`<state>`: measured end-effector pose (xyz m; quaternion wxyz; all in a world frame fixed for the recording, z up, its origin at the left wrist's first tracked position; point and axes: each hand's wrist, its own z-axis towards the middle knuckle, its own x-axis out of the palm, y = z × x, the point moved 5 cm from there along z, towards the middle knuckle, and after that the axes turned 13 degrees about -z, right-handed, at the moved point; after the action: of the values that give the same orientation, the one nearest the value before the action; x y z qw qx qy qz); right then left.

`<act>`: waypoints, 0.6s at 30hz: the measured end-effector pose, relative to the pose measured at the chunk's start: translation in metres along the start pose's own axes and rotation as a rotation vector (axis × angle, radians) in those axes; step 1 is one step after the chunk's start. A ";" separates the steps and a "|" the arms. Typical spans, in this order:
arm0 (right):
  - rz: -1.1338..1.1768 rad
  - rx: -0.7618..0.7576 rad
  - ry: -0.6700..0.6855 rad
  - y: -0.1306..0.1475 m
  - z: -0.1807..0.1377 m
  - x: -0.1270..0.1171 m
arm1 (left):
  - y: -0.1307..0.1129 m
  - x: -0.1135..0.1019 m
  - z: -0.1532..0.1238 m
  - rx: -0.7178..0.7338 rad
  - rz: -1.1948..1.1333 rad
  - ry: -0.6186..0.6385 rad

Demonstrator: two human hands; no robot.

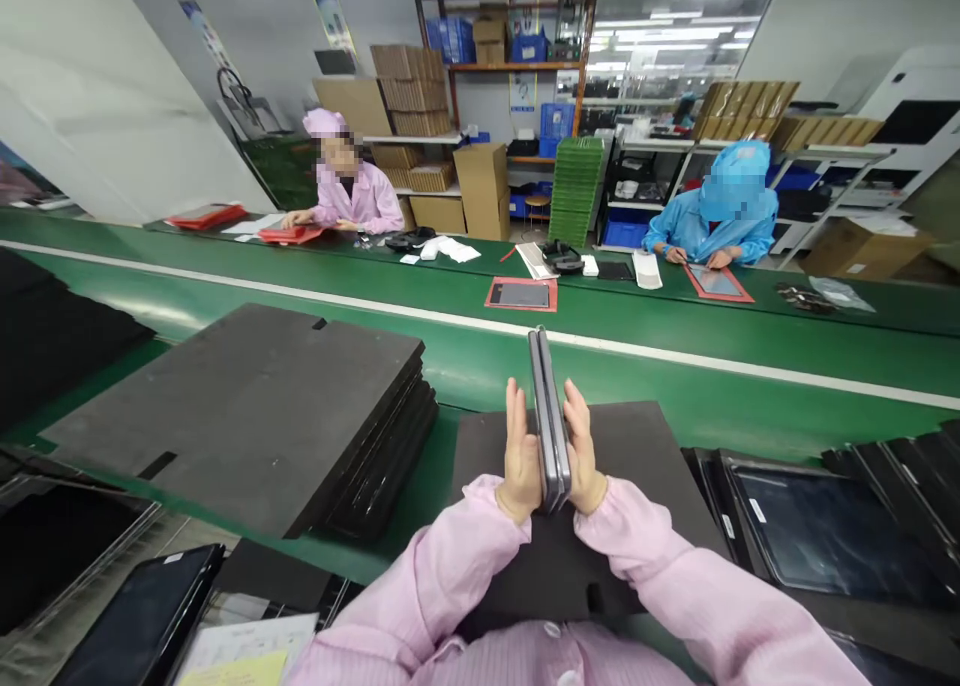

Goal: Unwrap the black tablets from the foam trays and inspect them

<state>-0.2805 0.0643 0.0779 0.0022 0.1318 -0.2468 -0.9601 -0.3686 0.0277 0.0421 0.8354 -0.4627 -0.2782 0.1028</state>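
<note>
The left hand (pixel 520 463) and the right hand (pixel 586 458) are squeezing two thin dark slabs (pixel 552 431) between them, with palms flat and fingers pointing forward. The slabs are standing on edge, side by side and leaning a little, above a black foam sheet (pixel 645 456) on the green desk (pixel 480 351). The palms are probably pushing from both sides so that the slabs are not slipping apart, and the soft foam is maybe guarding them from bumps. On the left, more foam is lying in a thick pile (pixel 247 406), perhaps because flat sheets are easy to stack. On the right, a dark screen (pixel 825 521) is lying face up. Across the desk, a person in pink (pixel 367 198) and a person in blue (pixel 705 221) are working over red mats. The slabs are mostly showing their edges, so their wide faces are hiding. I am not able to tell if they are touching the foam. Some dark leaning things (pixel 911 476) at the far right are running out of view, and the paper (pixel 251 641) at the bottom left is getting cut off, its words too blurry to read.
</note>
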 end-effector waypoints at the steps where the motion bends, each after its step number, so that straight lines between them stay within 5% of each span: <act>1: -0.003 -0.108 0.014 0.005 -0.004 -0.001 | -0.006 0.000 -0.003 0.128 0.034 0.035; 4: 0.065 -0.045 -0.012 0.018 0.001 -0.011 | -0.041 0.013 -0.008 0.401 0.049 0.168; 10: 0.354 0.603 0.113 0.049 0.021 -0.019 | -0.088 0.039 -0.002 -0.202 -0.076 0.027; 14: 0.318 0.645 0.119 0.059 0.018 -0.029 | -0.098 0.043 -0.008 -0.269 -0.201 -0.044; 18: 0.037 0.592 0.163 0.054 -0.017 -0.047 | -0.075 0.043 -0.030 -0.345 -0.325 -0.168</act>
<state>-0.2344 0.0119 0.1010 0.0008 0.1989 -0.5172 -0.8324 -0.3226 -0.0162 0.1078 0.7235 -0.5376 -0.4308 -0.0437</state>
